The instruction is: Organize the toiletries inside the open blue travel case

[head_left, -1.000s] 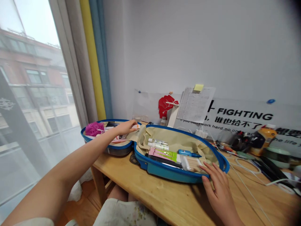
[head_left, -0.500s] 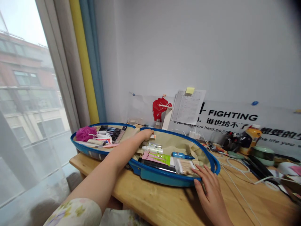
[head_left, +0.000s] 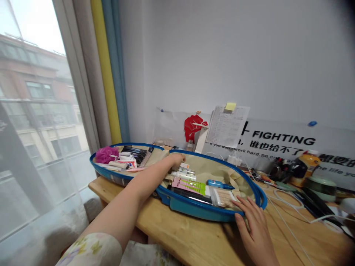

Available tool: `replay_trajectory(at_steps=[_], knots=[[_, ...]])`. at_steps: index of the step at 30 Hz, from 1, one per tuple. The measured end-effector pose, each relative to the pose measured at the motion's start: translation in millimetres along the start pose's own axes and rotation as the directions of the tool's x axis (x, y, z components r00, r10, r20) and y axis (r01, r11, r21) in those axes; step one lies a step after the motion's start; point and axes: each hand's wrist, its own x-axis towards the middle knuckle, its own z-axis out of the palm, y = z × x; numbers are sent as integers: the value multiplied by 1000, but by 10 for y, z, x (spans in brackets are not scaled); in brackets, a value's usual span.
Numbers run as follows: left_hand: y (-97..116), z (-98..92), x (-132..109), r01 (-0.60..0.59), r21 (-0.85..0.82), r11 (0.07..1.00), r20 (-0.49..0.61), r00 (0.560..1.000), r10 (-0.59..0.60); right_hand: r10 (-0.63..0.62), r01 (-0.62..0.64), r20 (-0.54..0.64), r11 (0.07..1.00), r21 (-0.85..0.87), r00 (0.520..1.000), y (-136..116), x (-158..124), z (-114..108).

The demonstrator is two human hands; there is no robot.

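An open blue suitcase [head_left: 194, 214] with a beige lining lies spread in two halves on the wooden table. My left hand [head_left: 177, 160] reaches into the far side of the right half, fingers curled down at a small white-and-orange box [head_left: 184, 166]; the fingertips are partly hidden. Below it lie a white tube [head_left: 184, 176], a pink-and-green packet [head_left: 190, 185], a blue bottle [head_left: 220, 184] and a dark long case [head_left: 191, 195]. My right hand [head_left: 253, 225] rests on the near rim, fingers spread, beside a clear pack of cotton swabs [head_left: 223, 197].
The left half holds a purple bath puff [head_left: 106, 154], dark slim packs [head_left: 134, 152] and tubes. To the right, cables [head_left: 288, 199], a yellow bottle [head_left: 306, 168] and a green lidded container [head_left: 320, 187] stand on the table [head_left: 199, 238]. A curtained window is left.
The view has shifted slightly, so the scene sits a little farther right. The white-and-orange box has come lower, next to the tubes, with my left hand by it. My right hand stays on the rim.
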Motion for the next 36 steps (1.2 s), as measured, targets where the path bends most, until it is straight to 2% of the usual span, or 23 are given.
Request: replay_trajectory(at_steps=[6, 8, 10, 12, 15, 19, 22, 24, 27, 36], knots=[[44, -111, -199, 26, 24, 999, 0, 1000, -26, -43, 43, -19, 999, -19, 999, 37, 1, 24], [8, -171, -301, 38, 13, 999, -53, 998, -37, -52, 52, -18, 998, -23, 998, 50, -2, 33], [-118, -254, -431, 67, -1, 998, -124, 990, -67, -58, 58, -21, 998, -27, 998, 60, -4, 41], [-358, -344, -606, 132, -11, 991, -180, 975, -132, -60, 60, -19, 998, -31, 998, 69, -6, 47], [-885, -427, -979, 293, -2, 956, -190, 939, -288, -61, 61, -10, 998, -24, 998, 83, -9, 47], [-1567, -362, -1571, 488, 65, 870, -70, 872, -484, -61, 61, 3, 998, -12, 998, 85, -3, 30], [-1849, -217, -1904, 533, 131, 836, 55, 838, -543, -51, 52, 9, 999, -4, 999, 71, 11, 13], [-1933, -116, -2027, 532, 165, 830, 135, 822, -554, -45, 45, 11, 999, 6, 999, 65, 16, 11], [-1985, -13, -2089, 513, 194, 836, 207, 812, -546, -31, 31, 8, 999, 10, 999, 72, 2, 28], [-1990, -2, -2130, 481, 191, 856, 194, 836, -513, 48, -50, 52, 998, 27, 997, 74, -29, 18]])
